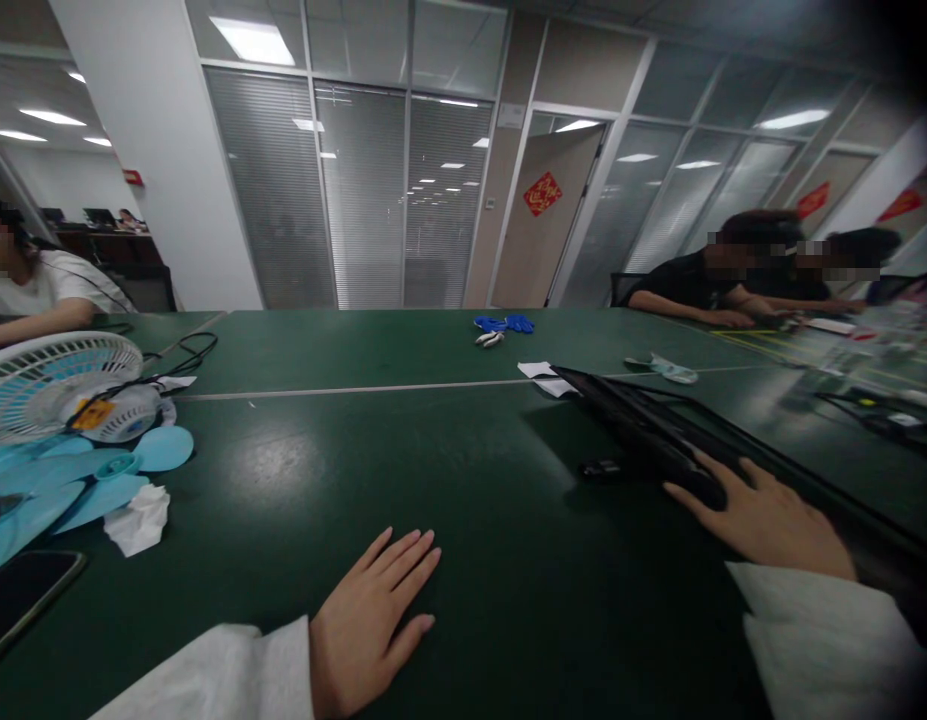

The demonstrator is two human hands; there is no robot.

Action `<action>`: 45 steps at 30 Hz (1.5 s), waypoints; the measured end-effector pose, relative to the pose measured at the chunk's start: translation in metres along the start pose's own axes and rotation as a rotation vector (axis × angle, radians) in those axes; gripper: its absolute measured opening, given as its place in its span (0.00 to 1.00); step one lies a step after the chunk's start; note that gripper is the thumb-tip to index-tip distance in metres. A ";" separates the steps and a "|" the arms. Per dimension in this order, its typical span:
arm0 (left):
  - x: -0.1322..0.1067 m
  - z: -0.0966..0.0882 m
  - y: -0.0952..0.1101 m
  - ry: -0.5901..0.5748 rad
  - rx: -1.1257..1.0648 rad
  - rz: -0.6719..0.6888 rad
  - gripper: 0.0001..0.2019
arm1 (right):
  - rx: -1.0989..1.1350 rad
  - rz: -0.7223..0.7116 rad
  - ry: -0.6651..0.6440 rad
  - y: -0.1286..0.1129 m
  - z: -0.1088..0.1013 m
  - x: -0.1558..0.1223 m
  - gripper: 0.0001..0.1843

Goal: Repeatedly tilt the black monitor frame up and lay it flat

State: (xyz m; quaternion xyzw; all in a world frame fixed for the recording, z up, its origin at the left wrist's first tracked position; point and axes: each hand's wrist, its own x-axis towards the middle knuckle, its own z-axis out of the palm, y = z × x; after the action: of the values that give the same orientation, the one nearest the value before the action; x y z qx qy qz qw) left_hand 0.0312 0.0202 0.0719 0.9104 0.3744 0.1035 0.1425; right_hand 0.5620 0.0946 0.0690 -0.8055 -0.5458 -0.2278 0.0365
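My left hand (373,615) lies palm down on the dark green table (463,480), its fingers stretched out and holding nothing. At the right, my right hand (770,515) grips a long black panel-like object (628,410) at a rounded part, with the thumb and forefinger on either side of it. The black object slants across the table, and its exact kind is unclear. Its far end casts a shadow on the tabletop. A small black item (600,469) lies just left of it. White paper (547,379) shows by its far tip.
On the left are a white fan cage (58,375), light blue fan blades (95,465), crumpled tissue (138,520) and a phone (28,595). Blue gloves (504,324) lie farther back. People sit at the left (65,280) and right (695,280). Cables (875,405) lie on the right.
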 end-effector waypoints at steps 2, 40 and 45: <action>0.000 0.000 0.000 0.005 -0.003 0.000 0.28 | -0.031 -0.029 0.001 -0.004 -0.001 -0.002 0.35; -0.003 0.004 0.011 0.110 0.090 0.049 0.31 | 0.373 -0.667 0.211 -0.201 -0.087 -0.087 0.39; -0.005 -0.008 0.016 0.082 0.154 0.190 0.29 | 0.466 -0.854 0.131 -0.216 -0.107 -0.096 0.42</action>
State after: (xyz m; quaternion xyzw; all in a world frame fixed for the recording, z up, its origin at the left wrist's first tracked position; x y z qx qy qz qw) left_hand 0.0364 0.0073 0.0842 0.9449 0.2990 0.1247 0.0463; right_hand 0.3044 0.0659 0.0843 -0.4640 -0.8605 -0.1444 0.1531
